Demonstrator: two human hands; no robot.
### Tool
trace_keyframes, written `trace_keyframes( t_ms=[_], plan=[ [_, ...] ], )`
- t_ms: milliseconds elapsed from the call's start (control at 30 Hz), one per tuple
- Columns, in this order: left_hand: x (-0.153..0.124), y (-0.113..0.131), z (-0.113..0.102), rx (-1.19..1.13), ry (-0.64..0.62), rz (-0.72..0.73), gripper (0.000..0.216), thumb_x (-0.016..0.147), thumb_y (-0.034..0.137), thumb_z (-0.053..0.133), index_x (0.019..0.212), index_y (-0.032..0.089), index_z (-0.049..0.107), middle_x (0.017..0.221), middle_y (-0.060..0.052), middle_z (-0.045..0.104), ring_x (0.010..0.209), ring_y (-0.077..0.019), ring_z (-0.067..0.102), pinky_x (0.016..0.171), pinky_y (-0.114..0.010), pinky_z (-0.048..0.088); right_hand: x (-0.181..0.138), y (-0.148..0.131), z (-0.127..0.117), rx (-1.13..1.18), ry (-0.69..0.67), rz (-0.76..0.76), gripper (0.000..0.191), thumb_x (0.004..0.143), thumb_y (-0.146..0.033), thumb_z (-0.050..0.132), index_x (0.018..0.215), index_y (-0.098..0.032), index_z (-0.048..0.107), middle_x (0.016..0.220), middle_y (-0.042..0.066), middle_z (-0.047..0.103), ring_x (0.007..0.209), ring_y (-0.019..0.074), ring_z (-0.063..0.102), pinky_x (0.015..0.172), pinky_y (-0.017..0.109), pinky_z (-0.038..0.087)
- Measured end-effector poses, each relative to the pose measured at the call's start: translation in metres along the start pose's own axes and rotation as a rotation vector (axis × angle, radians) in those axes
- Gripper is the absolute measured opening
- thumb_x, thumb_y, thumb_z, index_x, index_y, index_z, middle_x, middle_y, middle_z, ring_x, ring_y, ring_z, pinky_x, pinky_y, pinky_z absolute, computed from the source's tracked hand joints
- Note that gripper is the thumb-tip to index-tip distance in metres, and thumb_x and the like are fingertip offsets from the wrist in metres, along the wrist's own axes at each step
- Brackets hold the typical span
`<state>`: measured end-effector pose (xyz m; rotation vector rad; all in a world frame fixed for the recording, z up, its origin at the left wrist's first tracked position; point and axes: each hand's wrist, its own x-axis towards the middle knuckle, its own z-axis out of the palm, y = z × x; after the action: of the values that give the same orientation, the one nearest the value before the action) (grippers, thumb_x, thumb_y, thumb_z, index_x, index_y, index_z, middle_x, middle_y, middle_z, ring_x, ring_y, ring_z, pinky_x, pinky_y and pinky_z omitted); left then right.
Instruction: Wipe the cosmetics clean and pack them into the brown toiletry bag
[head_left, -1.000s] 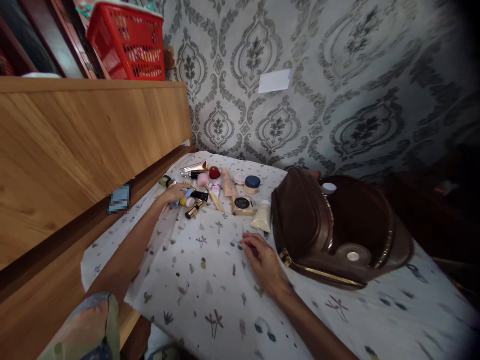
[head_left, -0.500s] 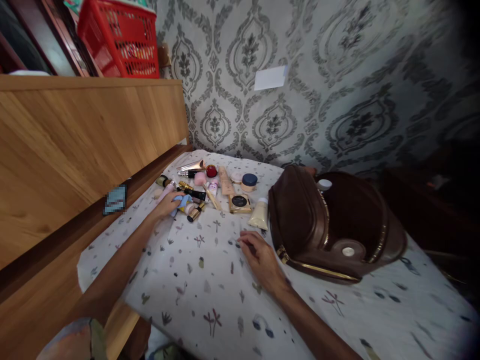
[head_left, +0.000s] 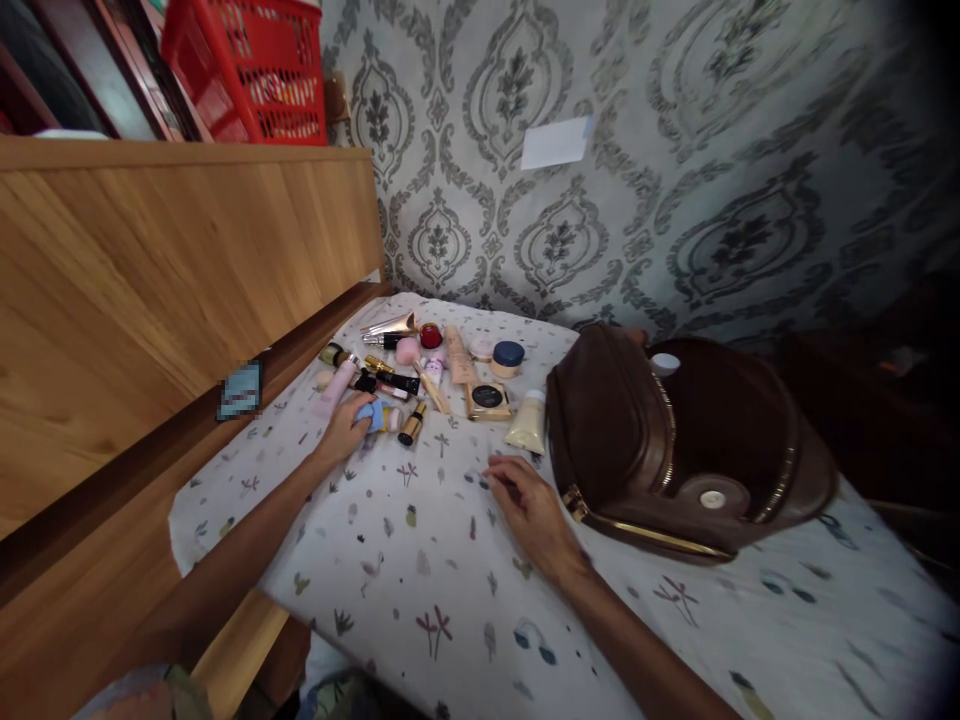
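My left hand [head_left: 345, 432] has its fingers closed round a small blue-and-yellow bottle [head_left: 380, 416] at the near side of a cluster of cosmetics. Close beside it lie a pink tube [head_left: 339, 388], a black tube [head_left: 397, 382] and a black-and-gold lipstick [head_left: 412, 425]. My right hand [head_left: 531, 508] rests on the cloth with loosely bent fingers and nothing visible in them. Just beyond its fingers is a cream-coloured squeeze tube [head_left: 528, 424]. To its right stands a brown leather bag [head_left: 600, 410], unzipped, with a white round lid [head_left: 664, 364] at its opening.
Farther back are a gold compact [head_left: 489, 401], a blue-lidded jar [head_left: 508, 358], a beige tube [head_left: 459, 355] and a red round case [head_left: 430, 336]. A patterned cloth [head_left: 420, 570] covers the surface. A wooden cabinet [head_left: 187, 260] stands left, with a red basket [head_left: 277, 80] on top.
My left hand has shifted slightly, and more of the blue-and-yellow bottle in it shows. The right hand stays in the same place by the bag. The view has tilted a little.
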<state>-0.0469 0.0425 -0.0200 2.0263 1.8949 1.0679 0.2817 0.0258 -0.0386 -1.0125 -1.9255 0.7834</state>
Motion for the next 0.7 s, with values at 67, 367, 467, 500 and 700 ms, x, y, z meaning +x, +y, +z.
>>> trace_keyframes(
  t_ms=[67, 367, 467, 500, 700],
  plan=[
    [0.003, 0.002, 0.002, 0.019, 0.012, -0.006, 0.031, 0.075, 0.014, 0.044, 0.097, 0.017, 0.065, 0.092, -0.005, 0.064, 0.091, -0.0222, 0.06, 0.086, -0.034, 0.049, 0.0, -0.001, 0.0, 0.0, -0.006, 0.003, 0.02, 0.092, -0.028, 0.05, 0.085, -0.021, 0.068, 0.107, 0.011, 0.069, 0.104, 0.025, 0.064, 0.087, 0.038, 0.051],
    [0.035, 0.025, 0.014, 0.101, 0.059, 0.084, 0.033, 0.079, 0.02, 0.043, 0.106, 0.017, 0.062, 0.108, -0.009, 0.066, 0.104, -0.0267, 0.06, 0.097, -0.04, 0.046, -0.003, 0.001, 0.004, 0.0, 0.028, -0.045, 0.016, 0.088, -0.012, 0.05, 0.087, -0.019, 0.065, 0.102, 0.009, 0.066, 0.095, 0.0202, 0.063, 0.083, 0.033, 0.051],
    [0.047, 0.035, 0.021, 0.139, 0.048, 0.132, 0.032, 0.08, 0.022, 0.042, 0.105, 0.018, 0.062, 0.108, -0.011, 0.067, 0.104, -0.0291, 0.06, 0.097, -0.043, 0.046, -0.003, 0.001, 0.005, -0.022, 0.053, -0.048, 0.017, 0.085, -0.007, 0.052, 0.084, -0.019, 0.063, 0.099, 0.008, 0.065, 0.095, 0.0195, 0.062, 0.085, 0.032, 0.049],
    [0.05, 0.038, 0.024, 0.16, 0.041, 0.146, 0.032, 0.08, 0.022, 0.042, 0.104, 0.018, 0.062, 0.106, -0.011, 0.067, 0.103, -0.0295, 0.061, 0.096, -0.043, 0.047, -0.003, 0.001, 0.005, -0.03, 0.065, -0.046, 0.017, 0.084, -0.006, 0.053, 0.084, -0.019, 0.063, 0.098, 0.007, 0.065, 0.095, 0.0194, 0.061, 0.086, 0.032, 0.049],
    [0.071, 0.041, 0.042, 0.361, -0.016, 0.197, 0.033, 0.085, 0.026, 0.037, 0.108, 0.02, 0.06, 0.111, -0.011, 0.068, 0.104, -0.0279, 0.063, 0.094, -0.038, 0.049, -0.002, 0.001, 0.007, -0.051, 0.075, -0.033, 0.016, 0.083, -0.005, 0.055, 0.082, -0.019, 0.062, 0.092, 0.006, 0.063, 0.092, 0.0191, 0.059, 0.084, 0.031, 0.048]
  ],
)
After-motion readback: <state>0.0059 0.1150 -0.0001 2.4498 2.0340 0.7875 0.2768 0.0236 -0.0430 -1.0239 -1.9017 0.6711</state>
